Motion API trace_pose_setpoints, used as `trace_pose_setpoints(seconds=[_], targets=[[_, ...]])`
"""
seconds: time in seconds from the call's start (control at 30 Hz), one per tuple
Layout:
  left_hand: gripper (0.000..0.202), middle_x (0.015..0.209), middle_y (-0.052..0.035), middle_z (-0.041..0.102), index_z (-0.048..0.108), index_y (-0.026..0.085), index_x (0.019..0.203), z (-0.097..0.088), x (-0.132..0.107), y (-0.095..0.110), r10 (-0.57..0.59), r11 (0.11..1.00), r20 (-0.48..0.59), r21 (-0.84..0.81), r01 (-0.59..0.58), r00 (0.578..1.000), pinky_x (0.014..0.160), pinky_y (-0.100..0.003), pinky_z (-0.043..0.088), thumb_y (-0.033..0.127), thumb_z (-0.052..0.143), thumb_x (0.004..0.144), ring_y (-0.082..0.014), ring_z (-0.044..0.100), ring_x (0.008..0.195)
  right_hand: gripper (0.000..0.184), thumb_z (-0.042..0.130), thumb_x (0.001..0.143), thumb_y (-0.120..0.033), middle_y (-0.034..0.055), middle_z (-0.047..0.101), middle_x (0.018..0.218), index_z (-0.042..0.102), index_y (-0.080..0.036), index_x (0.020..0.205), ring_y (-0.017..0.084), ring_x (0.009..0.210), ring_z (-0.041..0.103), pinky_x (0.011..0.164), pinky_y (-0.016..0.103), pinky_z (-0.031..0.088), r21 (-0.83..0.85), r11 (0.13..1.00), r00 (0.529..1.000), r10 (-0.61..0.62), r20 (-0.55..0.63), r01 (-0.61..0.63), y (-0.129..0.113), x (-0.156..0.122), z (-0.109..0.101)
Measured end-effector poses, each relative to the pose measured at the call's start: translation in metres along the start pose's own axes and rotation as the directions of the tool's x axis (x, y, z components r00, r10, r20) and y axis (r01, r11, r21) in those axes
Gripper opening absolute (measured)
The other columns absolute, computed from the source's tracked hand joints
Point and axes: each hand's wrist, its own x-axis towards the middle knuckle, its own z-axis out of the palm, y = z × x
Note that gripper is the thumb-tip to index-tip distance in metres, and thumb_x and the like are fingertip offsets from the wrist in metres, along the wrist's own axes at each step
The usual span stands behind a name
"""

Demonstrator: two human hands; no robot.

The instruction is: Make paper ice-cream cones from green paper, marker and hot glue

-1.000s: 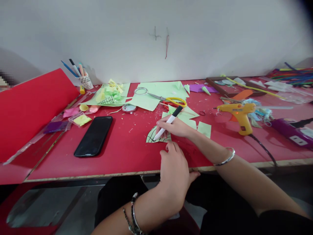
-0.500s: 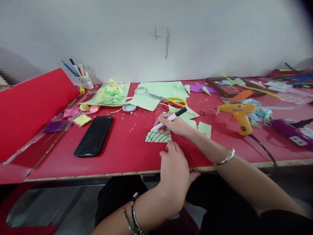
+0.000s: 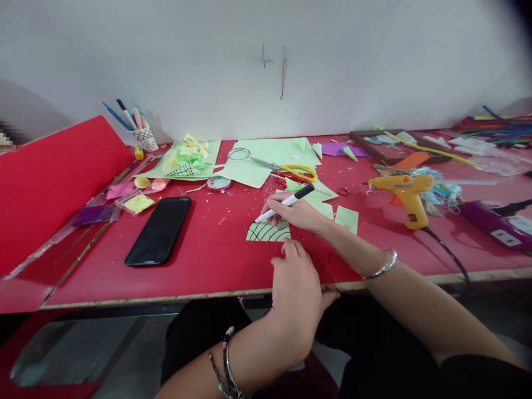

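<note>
My right hand is closed round a marker with a white barrel and black end. Its tip meets the upper left edge of a small, fan-shaped piece of pale green paper, which bears black curved lines and a few crossing strokes. The fingers hide the paper's upper right part. My left hand rests at the table's front edge, fingers bent and thumb out to the side. Its fingertips touch the paper's lower right corner, and nothing shows in its grasp.
On the red table lie a black phone, yellow-handled scissors, green paper sheets and a magnifying glass-like ring. A yellow glue gun with cord stands right, near a purple power strip. A pen cup stands back left.
The view has shifted very slightly. Both hands, the marker and the paper keep nearly the same places.
</note>
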Motion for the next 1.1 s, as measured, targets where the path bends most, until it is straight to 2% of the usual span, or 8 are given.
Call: trace_pose_setpoints(seconds=[0.33,0.67,1.1], targets=[[0.071,0.104,-0.019,0.052,0.054,0.002,0.11,0.001,0.0,0.001,-0.008,1.0,-0.013,0.018,0.009,1.0,0.062,-0.031,0.048,0.061,0.045,0.071,-0.0265,0.044,0.093,0.024,0.04,0.082,-0.026,0.0002,0.059,0.06,0.056,-0.015,0.066,0.007,0.049,0.054,0.049,0.018,0.045,0.021,1.0,1.0,0.0,-0.002,0.0,0.003,0.001,0.0],[0.07,0.103,-0.0188,0.053,0.056,0.002,0.108,0.001,0.001,0.0,-0.005,1.0,-0.016,0.014,0.005,1.0,0.061,-0.032,0.048,0.06,0.047,0.071,-0.0267,0.044,0.093,0.024,0.046,0.078,-0.022,-0.0013,0.057,0.05,0.053,-0.016,0.056,0.006,0.039,0.05,0.041,0.018,0.04,0.06,0.996,0.998,0.064,0.001,-0.064,-0.006,-0.003,-0.001],[0.071,0.103,-0.0187,0.054,0.056,0.002,0.109,0.003,0.0,0.001,-0.012,1.0,-0.039,0.01,0.012,0.999,0.061,-0.032,0.048,0.061,0.048,0.07,-0.0269,0.044,0.093,0.032,0.04,0.078,-0.019,-0.0008,0.056,0.042,0.056,-0.014,0.051,0.006,0.033,0.046,0.033,0.016,0.037,0.041,0.991,0.991,0.123,0.059,-0.126,-0.011,-0.006,-0.003]])
